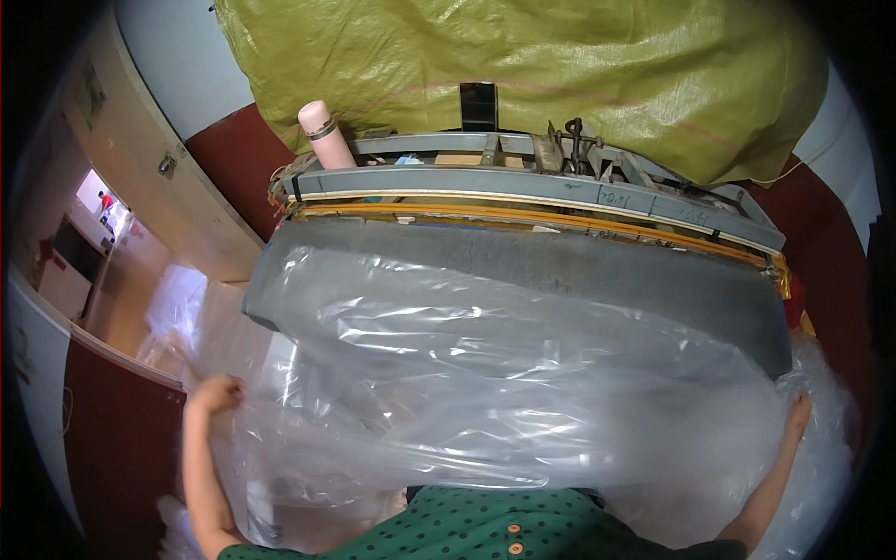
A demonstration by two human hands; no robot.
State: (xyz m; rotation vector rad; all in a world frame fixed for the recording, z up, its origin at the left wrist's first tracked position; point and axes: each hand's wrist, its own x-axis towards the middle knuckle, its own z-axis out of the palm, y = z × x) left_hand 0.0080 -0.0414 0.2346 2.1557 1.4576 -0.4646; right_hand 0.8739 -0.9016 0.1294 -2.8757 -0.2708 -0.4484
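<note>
Ok, flask (327, 137) capped, L hand (218, 395) & R hand (799, 413) gripping clr plastic (485, 383).

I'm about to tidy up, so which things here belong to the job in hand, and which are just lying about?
In use:
- plastic sheet, gripped by left hand and right hand
- grey bench, partly under it

Seemingly just lying about:
- pink flask
- phone

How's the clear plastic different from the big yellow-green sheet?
The clear plastic is see-through; the yellow-green sheet isn't. The clear plastic spreads between the left hand and right hand; the yellow-green sheet is behind the metal frame. Both are wrinkled, with shiny patches.
</note>
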